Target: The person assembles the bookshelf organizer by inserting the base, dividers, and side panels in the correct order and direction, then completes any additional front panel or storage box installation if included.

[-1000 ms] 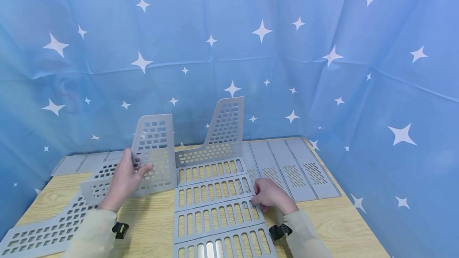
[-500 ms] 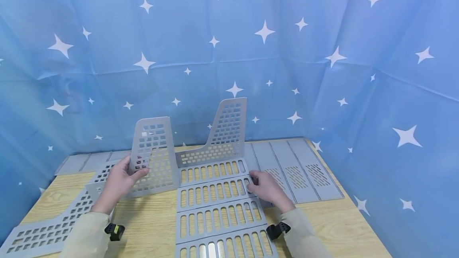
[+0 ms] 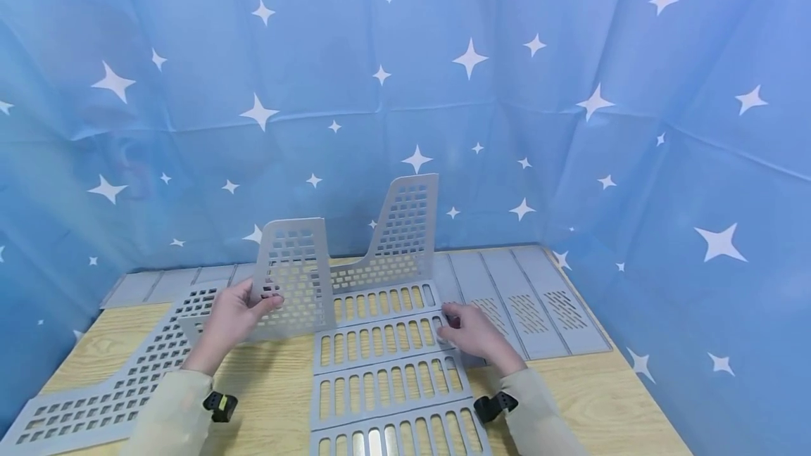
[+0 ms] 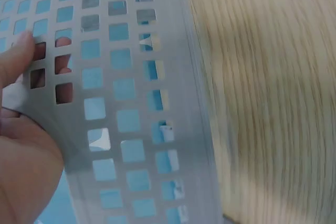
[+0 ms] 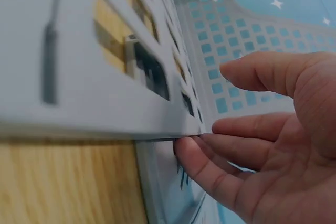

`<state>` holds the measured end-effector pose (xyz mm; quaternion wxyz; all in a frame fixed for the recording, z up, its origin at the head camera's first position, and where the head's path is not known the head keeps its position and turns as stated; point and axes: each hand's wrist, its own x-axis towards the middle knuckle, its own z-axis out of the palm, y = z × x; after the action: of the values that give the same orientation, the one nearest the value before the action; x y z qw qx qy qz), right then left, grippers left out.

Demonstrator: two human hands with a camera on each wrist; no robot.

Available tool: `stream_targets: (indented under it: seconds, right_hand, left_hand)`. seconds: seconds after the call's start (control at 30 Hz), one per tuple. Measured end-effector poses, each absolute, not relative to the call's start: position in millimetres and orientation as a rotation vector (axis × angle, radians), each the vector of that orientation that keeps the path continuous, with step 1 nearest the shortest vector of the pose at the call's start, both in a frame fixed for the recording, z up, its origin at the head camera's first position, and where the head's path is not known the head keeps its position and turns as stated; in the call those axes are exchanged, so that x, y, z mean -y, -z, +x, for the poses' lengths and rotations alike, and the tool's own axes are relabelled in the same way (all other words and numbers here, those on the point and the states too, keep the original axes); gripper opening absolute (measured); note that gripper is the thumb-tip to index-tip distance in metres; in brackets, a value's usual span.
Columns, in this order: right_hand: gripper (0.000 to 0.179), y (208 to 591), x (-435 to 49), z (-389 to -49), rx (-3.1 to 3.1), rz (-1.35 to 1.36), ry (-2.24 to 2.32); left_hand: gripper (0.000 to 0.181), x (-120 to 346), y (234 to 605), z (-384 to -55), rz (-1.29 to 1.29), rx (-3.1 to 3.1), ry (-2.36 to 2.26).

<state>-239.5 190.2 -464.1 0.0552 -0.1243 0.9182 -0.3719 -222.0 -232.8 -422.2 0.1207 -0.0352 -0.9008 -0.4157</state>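
Observation:
My left hand [image 3: 234,319] holds a grey perforated side panel [image 3: 294,269] upright, thumb on its near face and fingers behind, as the left wrist view also shows through the square holes of the panel [image 4: 181,103]. Its right edge overlaps the left end of a grey slotted panel [image 3: 386,364] made of hinged rows lying on the table. At that slotted panel's right edge is my right hand [image 3: 475,333]. In the right wrist view the fingertips [image 5: 189,150] touch the panel's edge from below, while the thumb [image 5: 252,74] stands apart. A second perforated side panel [image 3: 426,231] stands upright at the back.
Grey hinged panels with slanted slots [image 3: 519,273] lie flat at the right. Another perforated panel [image 3: 63,400] lies at the left, and plain hinged panels [image 3: 174,283] lie behind it. A blue star-patterned curtain [image 3: 380,34] encloses the wooden table [image 3: 589,393].
My left hand has carried the upright side panel to the right, against the slotted panel's left end. My right hand has slid farther back along the slotted panel's right edge.

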Motion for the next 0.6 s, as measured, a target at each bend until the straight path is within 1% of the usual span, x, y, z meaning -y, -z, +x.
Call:
stream_targets:
  seconds: [0.07,0.17,0.3,0.37,0.5,0.6]
  right_hand:
    - [0.049,462.5,-191.4,-238.9,-2.78,-0.357,1.141]
    - [0.048,461.1,-192.2,-238.4,-2.763,-0.33,1.17]
    - [0.046,461.5,-194.4,-239.0,-2.761,-0.334,1.19]
    - [0.045,461.9,-196.8,-239.4,-2.752,-0.34,1.203]
    - [0.046,462.4,-202.0,-240.0,-2.69,-0.342,1.269]
    - [0.047,463.6,-205.2,-240.4,-2.636,-0.363,1.318]
  left_hand:
    - [0.023,236.0,421.3,-218.9,-0.131,2.667,1.141]
    - [0.029,251.5,421.2,-211.0,-0.169,2.707,0.935]
    - [0.036,285.3,424.9,-198.5,-0.086,2.751,0.749]
    - [0.04,300.8,427.5,-194.5,-0.009,2.805,0.814]
    - [0.053,315.3,434.1,-190.4,0.118,2.879,1.058]
    - [0.055,315.9,439.9,-189.6,0.15,2.845,1.135]
